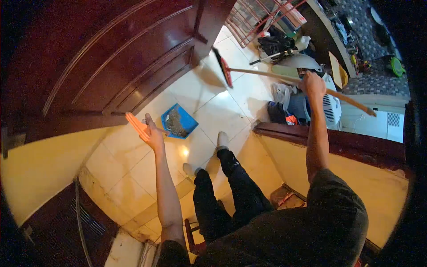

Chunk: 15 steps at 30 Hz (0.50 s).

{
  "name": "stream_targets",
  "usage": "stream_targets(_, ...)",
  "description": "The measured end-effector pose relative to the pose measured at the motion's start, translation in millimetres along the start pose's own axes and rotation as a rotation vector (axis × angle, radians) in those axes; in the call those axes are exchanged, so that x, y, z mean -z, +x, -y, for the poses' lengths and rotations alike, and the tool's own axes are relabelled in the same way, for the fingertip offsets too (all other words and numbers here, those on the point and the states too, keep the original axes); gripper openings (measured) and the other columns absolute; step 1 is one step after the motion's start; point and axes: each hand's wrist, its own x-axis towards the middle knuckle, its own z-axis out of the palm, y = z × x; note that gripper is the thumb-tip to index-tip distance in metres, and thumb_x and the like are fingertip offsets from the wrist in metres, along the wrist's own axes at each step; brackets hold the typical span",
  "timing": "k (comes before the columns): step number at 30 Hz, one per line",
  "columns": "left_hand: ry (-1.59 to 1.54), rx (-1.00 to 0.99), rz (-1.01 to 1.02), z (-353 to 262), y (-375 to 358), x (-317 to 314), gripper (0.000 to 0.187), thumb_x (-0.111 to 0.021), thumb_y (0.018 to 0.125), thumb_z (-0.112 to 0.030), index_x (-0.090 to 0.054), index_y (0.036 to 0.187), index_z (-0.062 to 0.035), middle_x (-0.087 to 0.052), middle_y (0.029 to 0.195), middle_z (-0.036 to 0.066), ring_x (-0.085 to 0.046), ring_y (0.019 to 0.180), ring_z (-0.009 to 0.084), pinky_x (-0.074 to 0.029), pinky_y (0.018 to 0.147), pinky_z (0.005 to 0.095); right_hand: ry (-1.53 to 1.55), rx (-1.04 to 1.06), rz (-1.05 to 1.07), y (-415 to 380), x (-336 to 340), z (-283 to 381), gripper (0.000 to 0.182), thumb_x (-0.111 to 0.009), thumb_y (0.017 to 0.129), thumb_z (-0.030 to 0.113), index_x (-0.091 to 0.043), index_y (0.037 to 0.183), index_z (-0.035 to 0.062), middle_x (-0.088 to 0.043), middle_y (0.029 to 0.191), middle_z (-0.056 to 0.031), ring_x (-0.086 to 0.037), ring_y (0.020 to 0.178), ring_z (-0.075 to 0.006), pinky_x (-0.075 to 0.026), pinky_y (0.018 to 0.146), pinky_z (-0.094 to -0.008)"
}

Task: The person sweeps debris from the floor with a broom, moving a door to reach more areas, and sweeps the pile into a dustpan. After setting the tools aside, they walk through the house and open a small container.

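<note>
My right hand (313, 84) is closed round the long wooden handle of a broom (262, 73). Its red head with dark bristles is held out ahead, over the tiles near the door. In my left hand (153, 134) is an orange ridged thing (138, 127), which sticks out past the fingers to the left; its exact kind I cannot tell. Just right of that hand, a blue dustpan (192, 126) lies on the tiled floor with a heap of grey dirt (176, 123) in it. My socked feet (222, 140) stand close to the dustpan.
A dark red panelled door (129, 58) stands at the upper left. To the right are a low wooden sill (284, 132), a white and grey plastic appliance (330, 104), bags (281, 94) and a red wire rack (242, 24). A mosaic counter (371, 44) runs along the upper right.
</note>
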Motion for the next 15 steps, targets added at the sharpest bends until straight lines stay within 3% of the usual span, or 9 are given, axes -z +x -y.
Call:
stream_targets(2,-0.023,0.053,0.018,-42,-9,-33,0.054,-0.048,0.090,-0.028,-0.026,0.134,-0.0042,-0.039,0.051,0.003,-0.037,0.035,0.0127,-0.031,0.034,0.0276,-0.043,0.010,0.059,47,-27,0,0.014,-0.049,0.080,0.018,-0.059,0.087,0.0109,-0.065,0.083,-0.0107,-0.064,0.077,-0.0281,-0.050,0.063,-0.0408)
stream_targets(4,-0.044,0.114,0.037,-62,-19,-73,0.060,-0.049,0.090,-0.028,-0.020,0.138,-0.0067,-0.040,0.050,0.004,-0.038,0.033,0.0137,-0.032,0.032,0.0288,-0.008,-0.019,0.006,95,-48,9,0.015,-0.051,0.078,0.016,-0.065,0.080,0.0105,-0.065,0.079,-0.0132,-0.064,0.074,-0.0278,-0.050,0.062,-0.0387)
stream_targets(7,-0.031,0.051,0.017,-78,-21,-127,0.057,-0.049,0.089,-0.032,-0.027,0.134,-0.0033,-0.042,0.051,0.005,-0.043,0.033,0.0147,-0.036,0.032,0.0308,0.007,0.049,-0.057,159,-87,8,0.017,-0.052,0.077,0.016,-0.067,0.072,0.0111,-0.065,0.075,-0.0138,-0.065,0.070,-0.0268,-0.051,0.059,-0.0361)
stream_targets(9,0.009,0.136,0.051,-101,-21,-163,0.053,-0.050,0.089,-0.035,-0.038,0.125,0.0018,-0.044,0.052,0.006,-0.044,0.035,0.0154,-0.036,0.032,0.0303,0.016,0.138,0.053,199,-117,9,0.012,-0.055,0.073,0.012,-0.065,0.076,0.0079,-0.065,0.078,-0.0121,-0.064,0.073,-0.0262,-0.050,0.062,-0.0373)
stream_targets(10,0.006,0.127,0.060,-90,-17,-183,0.053,-0.050,0.089,-0.035,-0.038,0.125,0.0018,-0.044,0.052,0.006,-0.044,0.035,0.0154,-0.036,0.032,0.0303,-0.005,0.175,0.028,219,-139,11,0.015,-0.053,0.075,0.012,-0.067,0.076,0.0089,-0.064,0.075,-0.0123,-0.064,0.072,-0.0267,-0.050,0.060,-0.0362)
stream_targets(12,0.006,0.000,-0.001,-54,-13,-221,0.049,-0.050,0.088,-0.038,-0.047,0.109,0.0064,-0.046,0.050,0.008,-0.047,0.036,0.0163,-0.037,0.033,0.0296,-0.007,0.242,-0.019,241,-168,21,0.014,-0.055,0.075,0.015,-0.068,0.073,0.0108,-0.065,0.073,-0.0105,-0.065,0.068,-0.0237,-0.051,0.057,-0.0344)
stream_targets(13,0.005,-0.001,0.005,-69,-16,-234,0.049,-0.050,0.088,-0.038,-0.047,0.109,0.0064,-0.046,0.050,0.008,-0.047,0.036,0.0163,-0.037,0.033,0.0296,-0.002,0.284,0.027,248,-174,27,0.014,-0.055,0.075,0.016,-0.068,0.072,0.0120,-0.065,0.072,-0.0083,-0.065,0.068,-0.0214,-0.051,0.056,-0.0328)
stream_targets(15,0.131,0.080,0.127,-113,-26,-252,0.075,-0.052,0.087,-0.030,-0.006,0.138,-0.0003,-0.009,0.144,0.017,-0.027,0.128,0.0282,-0.023,0.103,0.0325,0.011,0.377,-0.110,255,-196,39,0.012,-0.057,0.073,0.018,-0.067,0.067,0.0138,-0.064,0.065,-0.0051,-0.064,0.063,-0.0187,-0.048,0.052,-0.0317)
